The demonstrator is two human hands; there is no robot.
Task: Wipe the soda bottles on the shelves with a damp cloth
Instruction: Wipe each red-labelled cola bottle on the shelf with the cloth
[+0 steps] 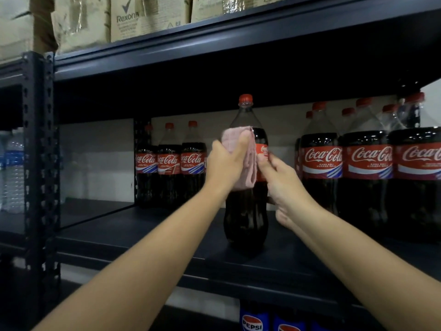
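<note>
Both arms outstretched; left hand (225, 161) clutching cloth (241, 154) against bottle (247, 211), right hand (284, 182) gripping its label side.

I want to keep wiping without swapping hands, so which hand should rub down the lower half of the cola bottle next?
Left. The left hand already presses the pink cloth against the red-capped dark cola bottle, while the right hand steadies the bottle at its red label.
</note>
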